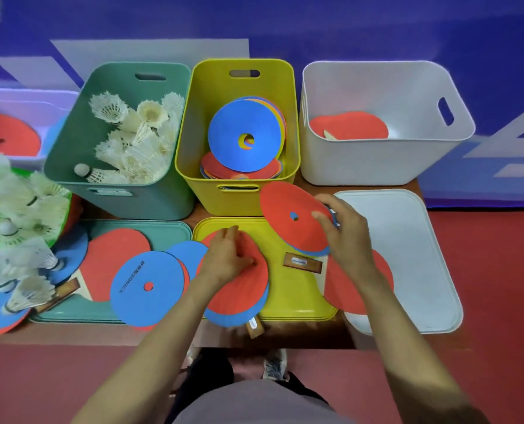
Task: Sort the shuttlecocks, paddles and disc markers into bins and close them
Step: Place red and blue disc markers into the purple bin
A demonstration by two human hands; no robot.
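My right hand [345, 232] grips a red disc marker [288, 221] with a blue one under it, lifted in front of the yellow bin [288, 75], which holds several disc markers [244, 136]. My left hand [227, 257] presses its fingers on a red disc [242, 289] that lies on a blue one over the yellow lid [291, 298]. The green bin [68, 139] holds several shuttlecocks [132, 139]. The white bin [361, 166] holds a red paddle [351, 125]. Another red paddle [346, 289] lies under my right wrist, and a third red paddle [114, 255] is on the green lid.
A blue disc [147, 292] overlaps the green lid [71, 310]. A heap of shuttlecocks [16, 221] on blue discs sits at the left edge. A white lid [413, 255] lies at the right. A clear tub [25, 102] with a red disc stands at the far left.
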